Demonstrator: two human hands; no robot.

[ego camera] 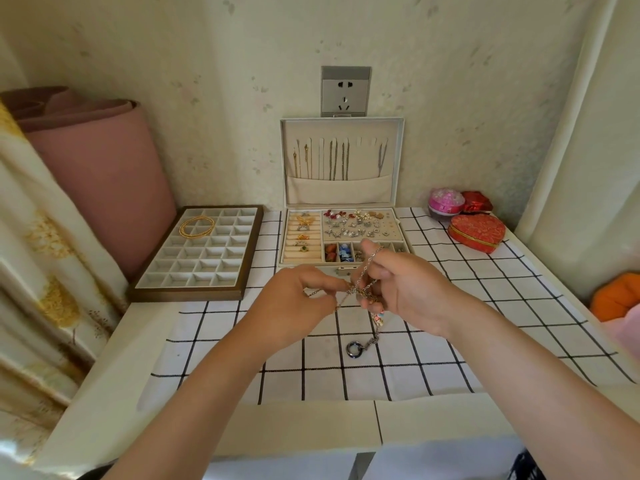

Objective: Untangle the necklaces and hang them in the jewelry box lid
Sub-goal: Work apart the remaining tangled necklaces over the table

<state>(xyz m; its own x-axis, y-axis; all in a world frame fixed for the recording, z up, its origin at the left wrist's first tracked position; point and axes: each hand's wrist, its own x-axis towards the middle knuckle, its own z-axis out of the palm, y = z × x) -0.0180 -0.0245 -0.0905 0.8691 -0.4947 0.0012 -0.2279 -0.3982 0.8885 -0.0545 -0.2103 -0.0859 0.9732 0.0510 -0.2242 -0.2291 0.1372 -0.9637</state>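
A tangle of thin metal necklaces (362, 292) hangs between both hands above the checked cloth. My left hand (298, 299) pinches a chain at the knot. My right hand (398, 289) holds the chains, with one strand looped over its raised index finger. A dark ring pendant (355, 348) dangles from the tangle down to the cloth. Behind stands the open jewelry box (401, 237), its upright lid (341, 128) with several chains hanging from the hooks above a fabric pocket.
A brown compartment tray (166, 292) with gold bangles (196, 226) lies at the left. A red heart-shaped box (477, 233) and a pink round box (446, 201) sit at the back right. A pink roll leans at the left wall. An orange cushion (620, 296) lies far right.
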